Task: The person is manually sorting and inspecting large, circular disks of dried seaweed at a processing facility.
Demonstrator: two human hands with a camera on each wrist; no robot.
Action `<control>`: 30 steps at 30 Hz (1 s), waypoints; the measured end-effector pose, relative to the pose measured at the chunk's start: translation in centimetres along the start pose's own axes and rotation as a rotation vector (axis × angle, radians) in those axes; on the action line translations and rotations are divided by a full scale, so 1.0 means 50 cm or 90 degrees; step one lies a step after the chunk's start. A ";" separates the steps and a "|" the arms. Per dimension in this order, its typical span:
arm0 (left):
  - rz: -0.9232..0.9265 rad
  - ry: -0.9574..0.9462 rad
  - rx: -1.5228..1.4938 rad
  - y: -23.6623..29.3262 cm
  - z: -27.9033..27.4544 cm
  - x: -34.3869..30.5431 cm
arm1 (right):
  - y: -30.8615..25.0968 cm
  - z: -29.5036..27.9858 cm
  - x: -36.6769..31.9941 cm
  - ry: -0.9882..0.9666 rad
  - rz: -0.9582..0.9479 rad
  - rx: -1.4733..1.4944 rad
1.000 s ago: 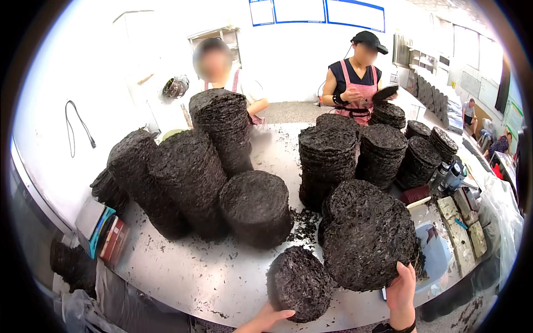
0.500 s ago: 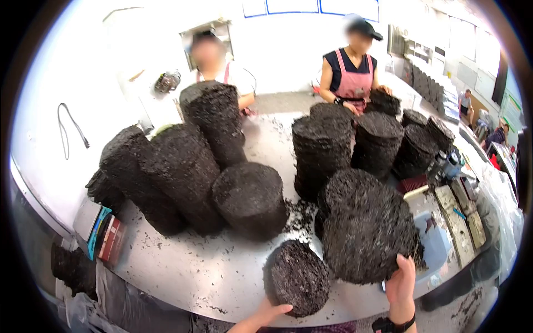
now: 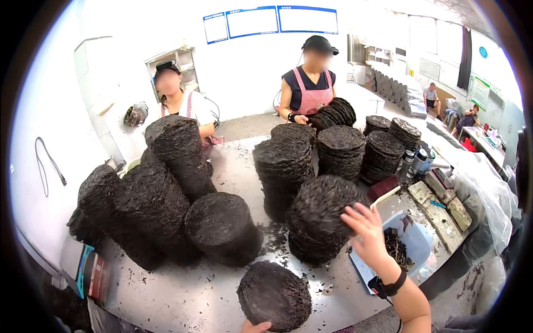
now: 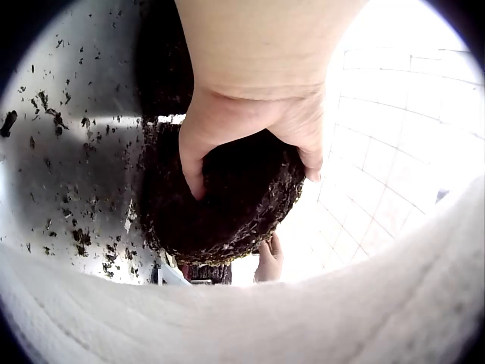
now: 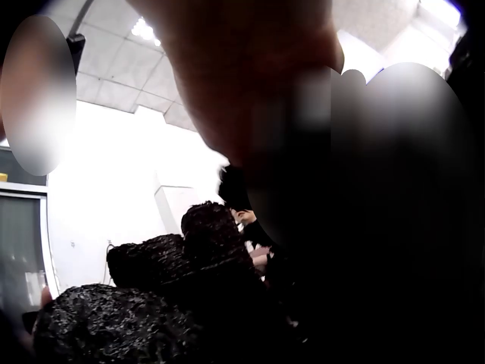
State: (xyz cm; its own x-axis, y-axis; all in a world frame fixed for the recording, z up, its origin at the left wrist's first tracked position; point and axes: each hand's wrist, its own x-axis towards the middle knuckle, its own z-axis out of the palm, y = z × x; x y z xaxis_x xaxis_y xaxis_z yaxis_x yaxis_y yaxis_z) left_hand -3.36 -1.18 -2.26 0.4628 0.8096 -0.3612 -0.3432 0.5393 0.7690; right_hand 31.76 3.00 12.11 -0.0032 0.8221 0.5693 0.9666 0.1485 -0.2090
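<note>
My left hand (image 3: pixel 256 327) grips the edge of a thick, dark round dried seaweed cake (image 3: pixel 275 297) near the table's front edge. In the left wrist view, its thumb lies on the broad face of that cake (image 4: pixel 227 182), with fingers at the far rim. My right hand (image 3: pixel 366 230), fingers spread and fairly straight, is at the right edge of a blurred seaweed disc (image 3: pixel 327 202) on top of a short stack (image 3: pixel 316 247). The right wrist view is mostly dark, with a flaky seaweed disc (image 5: pixel 106 326) low at the left.
Tall seaweed stacks (image 3: pixel 177 155) crowd the left, others (image 3: pixel 283 172) the back right. A blue tub (image 3: pixel 419 236) of scraps, a brush (image 3: pixel 383 191) and bottles (image 3: pixel 413 162) are at the right. A scale (image 3: pixel 75 263) is at the left edge. Two people in aprons (image 3: pixel 316 91) stand opposite.
My right hand has moved up from the large upright disc's lower edge; the disc now lies over the short stack. My left hand keeps its cake. The head view has swung right.
</note>
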 end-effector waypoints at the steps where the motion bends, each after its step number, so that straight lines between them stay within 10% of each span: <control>1: -0.033 -0.010 0.029 0.002 -0.018 0.001 | -0.013 0.016 -0.004 -0.030 -0.008 0.018; 3: -0.225 0.064 0.147 0.013 -0.047 0.006 | -0.034 0.033 -0.023 -0.081 -0.043 0.009; 23: -0.028 -0.139 -0.290 0.048 0.017 0.028 | -0.173 0.049 -0.149 -0.122 -0.094 0.353; 30: 0.022 -0.046 0.130 0.029 0.038 0.037 | -0.214 0.068 -0.167 -0.284 -0.073 0.416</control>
State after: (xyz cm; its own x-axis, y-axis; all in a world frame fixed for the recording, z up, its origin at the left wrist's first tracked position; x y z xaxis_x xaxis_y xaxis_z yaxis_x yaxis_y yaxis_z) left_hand -1.46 0.65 -0.78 0.5132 0.8043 -0.2996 -0.1908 0.4473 0.8738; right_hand 20.56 -3.57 6.88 -0.3293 0.9042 0.2720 0.6086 0.4235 -0.6710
